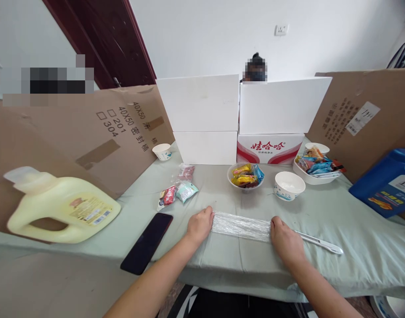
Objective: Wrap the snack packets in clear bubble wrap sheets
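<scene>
I have my left hand [199, 225] and right hand [286, 240] pinching the clear plastic strip [241, 226] at nine and three o'clock; it looks light, limp and slippery, best held by its ends.
</scene>
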Available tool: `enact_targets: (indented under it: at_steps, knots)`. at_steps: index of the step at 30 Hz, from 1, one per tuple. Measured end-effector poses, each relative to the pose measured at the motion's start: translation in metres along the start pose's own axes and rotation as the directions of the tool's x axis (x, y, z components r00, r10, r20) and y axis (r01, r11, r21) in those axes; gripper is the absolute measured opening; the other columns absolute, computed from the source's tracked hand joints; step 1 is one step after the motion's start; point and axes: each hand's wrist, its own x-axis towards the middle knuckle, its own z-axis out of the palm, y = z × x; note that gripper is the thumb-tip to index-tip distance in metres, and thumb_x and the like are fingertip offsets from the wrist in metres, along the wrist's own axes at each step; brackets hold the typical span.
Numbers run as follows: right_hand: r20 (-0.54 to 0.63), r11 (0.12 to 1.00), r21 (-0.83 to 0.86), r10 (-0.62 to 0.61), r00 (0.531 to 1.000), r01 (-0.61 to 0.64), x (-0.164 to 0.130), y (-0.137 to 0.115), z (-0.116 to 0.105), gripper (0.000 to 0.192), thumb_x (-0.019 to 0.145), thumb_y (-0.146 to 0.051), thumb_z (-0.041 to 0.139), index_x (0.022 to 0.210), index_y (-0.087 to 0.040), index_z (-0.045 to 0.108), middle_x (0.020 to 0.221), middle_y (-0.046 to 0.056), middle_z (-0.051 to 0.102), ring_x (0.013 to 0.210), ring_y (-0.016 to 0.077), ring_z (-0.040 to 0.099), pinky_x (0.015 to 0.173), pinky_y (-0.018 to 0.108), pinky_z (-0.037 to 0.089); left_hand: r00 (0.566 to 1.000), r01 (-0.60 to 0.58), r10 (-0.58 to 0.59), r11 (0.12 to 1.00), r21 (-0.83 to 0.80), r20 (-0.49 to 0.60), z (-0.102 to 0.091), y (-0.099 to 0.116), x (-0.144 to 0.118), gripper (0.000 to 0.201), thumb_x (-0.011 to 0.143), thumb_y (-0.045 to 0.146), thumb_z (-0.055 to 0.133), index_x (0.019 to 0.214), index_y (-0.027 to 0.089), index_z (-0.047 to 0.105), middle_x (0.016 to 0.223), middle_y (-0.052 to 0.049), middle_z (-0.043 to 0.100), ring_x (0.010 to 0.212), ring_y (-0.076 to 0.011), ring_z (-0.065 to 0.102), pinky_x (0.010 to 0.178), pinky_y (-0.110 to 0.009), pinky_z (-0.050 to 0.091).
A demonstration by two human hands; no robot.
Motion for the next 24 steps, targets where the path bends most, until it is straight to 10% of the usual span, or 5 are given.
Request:
enact_targets:
  at_steps: [8, 13, 18, 24]
  knots:
    - [-0.073, 0.999, -0.041, -0.035, 0.997, 0.032, 0.005, -0.001, -0.003, 0.026, 0.097, -0.023, 0.033, 0.098, -0.015, 0.057, 0.091, 0.012, 0.065, 0.077, 0.0252, 0.066, 0.065, 0.034, 0.044, 0.999, -0.009, 0.011, 0.999, 0.05, -0.033, -0.003, 0.006, 0.001, 0.019, 0.096, 0.024, 0.042, 0.102, 0.016, 0.059, 0.094, -0.01, 0.067, 0.082, -0.0236, 0.066, 0.072, -0.033, 0.048]
    - [-0.384, 0.957, -0.004, -0.27, 0.883, 0.291, -0.006, -0.012, -0.011, 0.036, 0.098, -0.034, 0.038, 0.119, -0.014, 0.059, 0.124, 0.016, 0.06, 0.121, 0.0304, 0.049, 0.101, 0.046, 0.035, 0.896, -0.125, 0.118, 0.992, 0.011, -0.428, -0.013, 0.015, -0.014, 0.02, 0.092, 0.021, 0.048, 0.107, 0.016, 0.06, 0.115, -0.015, 0.058, 0.104, -0.0295, 0.055, 0.088, -0.042, 0.045]
    - [-0.196, 0.747, 0.079, -0.637, 0.745, 0.66, -0.008, -0.043, 0.004, 0.065, 0.094, -0.054, 0.039, 0.146, -0.016, 0.035, 0.152, 0.011, 0.035, 0.143, 0.0297, 0.023, 0.114, 0.052, 0.02, 0.884, -0.387, 0.327, 0.913, -0.129, -0.333, -0.001, 0.043, -0.029, 0.025, 0.09, 0.013, 0.044, 0.108, 0.019, 0.061, 0.106, -0.009, 0.059, 0.097, -0.0241, 0.054, 0.086, -0.037, 0.047]
    - [-0.03, 0.835, 0.118, -0.538, 0.842, 0.538, -0.008, -0.035, 0.02, 0.083, 0.089, -0.069, 0.031, 0.149, -0.01, 0.029, 0.155, 0.015, 0.027, 0.144, 0.032, 0.018, 0.114, 0.054, 0.019, 0.963, -0.151, 0.142, 0.988, -0.023, -0.227, 0.016, 0.028, -0.023, 0.036, 0.092, 0.025, 0.05, 0.126, 0.016, 0.057, 0.117, -0.012, 0.056, 0.102, -0.0293, 0.049, 0.086, -0.043, 0.046]
